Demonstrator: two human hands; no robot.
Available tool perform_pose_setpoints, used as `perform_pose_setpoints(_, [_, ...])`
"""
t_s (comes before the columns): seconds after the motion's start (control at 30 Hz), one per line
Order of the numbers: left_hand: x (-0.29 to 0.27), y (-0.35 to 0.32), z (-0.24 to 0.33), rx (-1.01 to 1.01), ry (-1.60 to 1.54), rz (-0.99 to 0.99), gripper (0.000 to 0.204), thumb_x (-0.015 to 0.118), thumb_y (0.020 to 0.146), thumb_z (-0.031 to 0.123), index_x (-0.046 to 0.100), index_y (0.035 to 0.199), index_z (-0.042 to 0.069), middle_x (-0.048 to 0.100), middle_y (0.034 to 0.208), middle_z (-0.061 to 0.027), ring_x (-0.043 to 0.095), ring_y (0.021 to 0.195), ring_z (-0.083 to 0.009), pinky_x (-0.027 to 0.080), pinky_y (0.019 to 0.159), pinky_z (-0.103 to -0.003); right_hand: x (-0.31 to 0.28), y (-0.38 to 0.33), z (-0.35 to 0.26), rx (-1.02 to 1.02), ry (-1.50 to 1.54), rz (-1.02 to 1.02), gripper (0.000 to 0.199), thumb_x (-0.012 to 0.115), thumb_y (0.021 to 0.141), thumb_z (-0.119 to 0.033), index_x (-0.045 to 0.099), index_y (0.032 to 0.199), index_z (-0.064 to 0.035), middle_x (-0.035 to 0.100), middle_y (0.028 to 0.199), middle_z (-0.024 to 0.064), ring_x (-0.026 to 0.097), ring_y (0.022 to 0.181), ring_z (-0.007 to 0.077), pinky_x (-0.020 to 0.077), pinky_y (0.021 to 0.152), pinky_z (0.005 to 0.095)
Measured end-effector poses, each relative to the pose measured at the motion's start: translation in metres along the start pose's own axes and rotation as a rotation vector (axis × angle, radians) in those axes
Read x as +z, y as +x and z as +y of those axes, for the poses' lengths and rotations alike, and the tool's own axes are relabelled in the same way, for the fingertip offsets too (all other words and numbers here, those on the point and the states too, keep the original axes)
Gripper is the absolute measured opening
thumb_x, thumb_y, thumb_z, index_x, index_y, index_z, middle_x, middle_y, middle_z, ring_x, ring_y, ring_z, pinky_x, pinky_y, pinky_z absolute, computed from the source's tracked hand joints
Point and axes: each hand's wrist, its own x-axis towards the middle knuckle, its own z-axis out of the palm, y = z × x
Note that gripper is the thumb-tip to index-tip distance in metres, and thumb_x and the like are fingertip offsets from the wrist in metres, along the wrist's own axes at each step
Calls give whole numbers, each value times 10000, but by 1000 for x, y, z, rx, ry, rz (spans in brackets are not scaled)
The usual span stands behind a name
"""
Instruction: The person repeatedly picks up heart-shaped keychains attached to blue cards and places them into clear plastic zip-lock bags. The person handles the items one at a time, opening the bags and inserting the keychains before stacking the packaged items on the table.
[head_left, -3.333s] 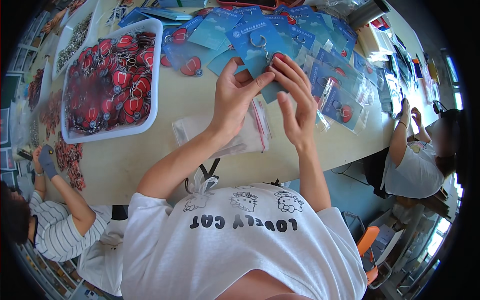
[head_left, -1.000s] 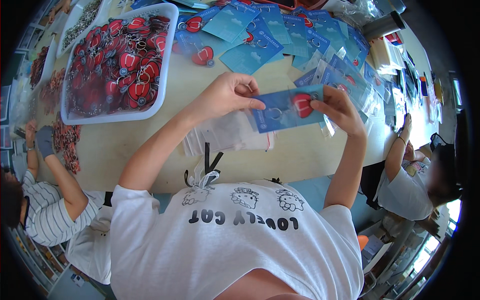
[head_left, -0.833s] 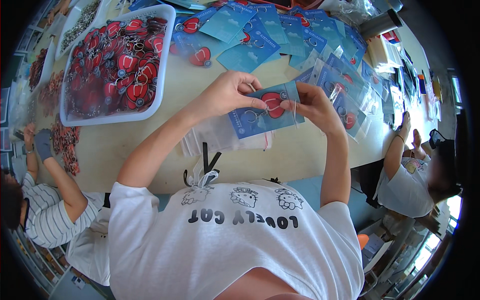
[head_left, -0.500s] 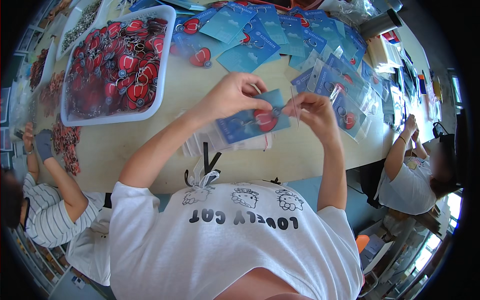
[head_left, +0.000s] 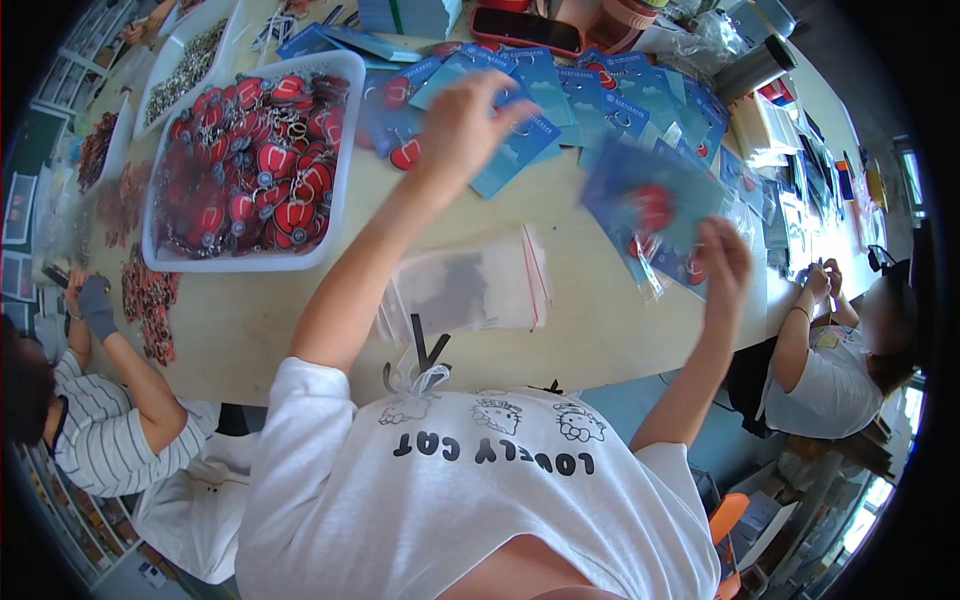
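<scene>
a: what takes up most room?
b: the pale table (head_left: 590, 325). at its left stands a white tub (head_left: 240, 264) heaped with red charms (head_left: 275, 160).
a: then?
b: overlapping blue cards (head_left: 588, 115) along the far side. nearer the body, a pack of clear bags (head_left: 470, 285) lies flat.
a: the hands?
b: the left hand (head_left: 468, 125) is over the cards, thumb and fingers parted, nothing seen in it; blur hides whether it touches one. the right hand (head_left: 725, 262) seems to pinch a corner.
a: of what?
b: a held card (head_left: 615, 178), tilted above the right of the spread, a small charm (head_left: 652, 207) on it. can't tell if it's bagged.
a: which step is this?
b: i'd judge it a changeover: right laying a card aside, left reaching for another.
a: and the next move calls for?
b: from the right, probably, a loosened pinch close above the others; from the left, one single card's edge, since they overlap.
</scene>
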Motion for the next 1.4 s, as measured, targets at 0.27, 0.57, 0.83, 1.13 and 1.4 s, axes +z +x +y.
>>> perform_pose_setpoints(0.27, [37, 24, -49, -288, 574, -114, 964, 808, 651, 464, 379, 1371, -13, 570, 1093, -241, 512, 1069, -378, 379, 874, -552, -54, 30, 38, -194, -1281, 584, 733, 723, 819, -331, 401, 1362, 43, 446, 1310, 253, 420, 1243, 392, 361, 1016, 479])
perform_pose_setpoints(0.57, [33, 26, -31, -61, 216, 410, 908, 794, 684, 219, 268, 1382, -26, 394, 1236, -252, 381, 1173, -385, 239, 1027, -548, 85, 38, -48, -533, -691, 211, 490, 681, 845, -139, 504, 1300, -87, 504, 1278, 166, 468, 1225, 332, 391, 1013, 418])
perform_pose_setpoints(0.83, [22, 43, 27, 235, -314, 707, 874, 801, 726, 169, 259, 1385, -24, 308, 1319, -225, 335, 1232, -381, 305, 1017, -472, 182, 75, -74, -531, 61, -125, 419, 680, 875, -179, 542, 1233, -11, 644, 1079, 111, 595, 1018, 184, 441, 915, 316])
perform_pose_setpoints(1.13, [-9, -1, 30, 163, -594, 731, 444, 601, 875, 72, 401, 1264, 0, 496, 1187, -145, 491, 1105, -223, 359, 945, -352, 159, 88, -107, -539, 392, -198, 216, 562, 964, -114, 580, 1126, 28, 643, 1009, 10, 544, 924, 45, 436, 818, 202])
perform_pose_setpoints(1.4, [-35, 35, 66, -155, -1042, -282, 373, 734, 837, 173, 586, 1136, 5, 657, 986, -35, 600, 952, -109, 486, 796, -278, 132, 79, -99, -424, 225, -324, 274, 595, 949, -157, 573, 1168, 7, 658, 1018, 27, 569, 925, 54, 458, 811, 212])
